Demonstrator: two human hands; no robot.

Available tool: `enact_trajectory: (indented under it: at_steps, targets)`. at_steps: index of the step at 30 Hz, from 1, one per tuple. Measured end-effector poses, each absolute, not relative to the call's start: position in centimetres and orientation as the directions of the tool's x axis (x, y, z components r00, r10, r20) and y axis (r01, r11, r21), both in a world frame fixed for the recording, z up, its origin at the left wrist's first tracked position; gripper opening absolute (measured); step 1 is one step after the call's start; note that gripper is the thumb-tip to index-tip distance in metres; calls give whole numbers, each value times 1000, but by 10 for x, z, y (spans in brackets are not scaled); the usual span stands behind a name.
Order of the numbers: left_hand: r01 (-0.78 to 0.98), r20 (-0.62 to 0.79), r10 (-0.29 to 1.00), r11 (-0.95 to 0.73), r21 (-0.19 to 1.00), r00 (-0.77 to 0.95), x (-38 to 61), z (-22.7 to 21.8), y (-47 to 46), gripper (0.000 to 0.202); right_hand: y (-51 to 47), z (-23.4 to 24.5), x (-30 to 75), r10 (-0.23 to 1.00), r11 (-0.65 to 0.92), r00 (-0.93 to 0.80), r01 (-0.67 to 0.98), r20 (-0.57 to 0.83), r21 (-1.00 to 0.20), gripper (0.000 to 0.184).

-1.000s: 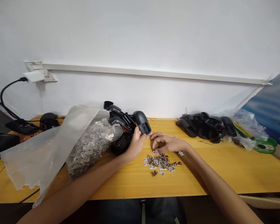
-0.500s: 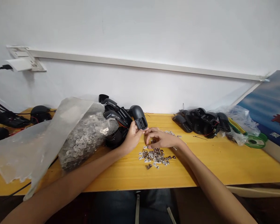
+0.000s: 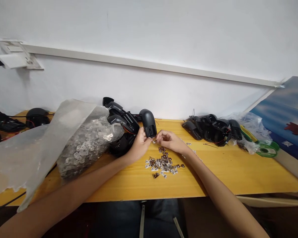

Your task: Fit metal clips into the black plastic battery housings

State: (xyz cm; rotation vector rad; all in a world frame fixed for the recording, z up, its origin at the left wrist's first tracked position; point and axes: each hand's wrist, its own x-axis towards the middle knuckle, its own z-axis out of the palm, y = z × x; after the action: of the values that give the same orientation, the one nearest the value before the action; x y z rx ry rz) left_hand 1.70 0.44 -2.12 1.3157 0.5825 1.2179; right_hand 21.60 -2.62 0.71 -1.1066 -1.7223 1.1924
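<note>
On the counter (image 3: 213, 175) in the head view, the left hand (image 3: 139, 144) holds a black housing (image 3: 148, 123) upright, its slotted end facing down and toward the right hand. That left grip is closed around the housing's lower body, with the fingers wrapped behind it and the thumb side in front. The right hand (image 3: 170, 140) is just beside the slotted end, its grip pressed together at the fingertips. It seems to pinch a tiny metal bit, but that is too small to be sure of. Just below the hands lies a loose pile of metal clips (image 3: 162, 164). To the left, a clear bag of washers (image 3: 86, 145) slumps against more black housings (image 3: 120, 119). Another group of housings (image 3: 211, 130) sits farther right, near a green solder spool (image 3: 266, 149). Step in hand looks like fitting a small metal piece at the housing's end; the next move seems to call for lining it up with the slot.
</note>
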Motion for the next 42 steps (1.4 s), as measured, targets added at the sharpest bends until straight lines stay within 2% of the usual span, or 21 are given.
enact_trajectory:
  at_steps: [5,10,16,21,33,38,42]
  targets:
    - [-308,336,886,-238,921,319,18,-22,2,41,-23,-2,203,958,240,-205,186,201,-953,16]
    - [-301,329,891,-235,924,314,18,-24,2,41,-22,-4,194,980,189,-83,138,179,-972,19]
    - [-322,319,888,-211,923,330,19,-23,-1,46,-22,-3,192,994,104,-46,65,101,-992,25]
    - [-280,344,878,-257,925,331,18,-24,-2,39,-24,0,192,993,110,-44,36,108,-993,23]
    - [-270,337,888,-257,928,314,18,-24,-4,37,-24,-2,189,997,82,-12,26,81,-996,25]
    - [-314,314,894,-213,925,318,20,-21,-3,41,-24,-5,185,998,64,22,81,66,-995,33]
    - [-316,294,909,-197,928,296,21,-21,0,40,-27,-3,186,977,185,56,269,207,-945,34]
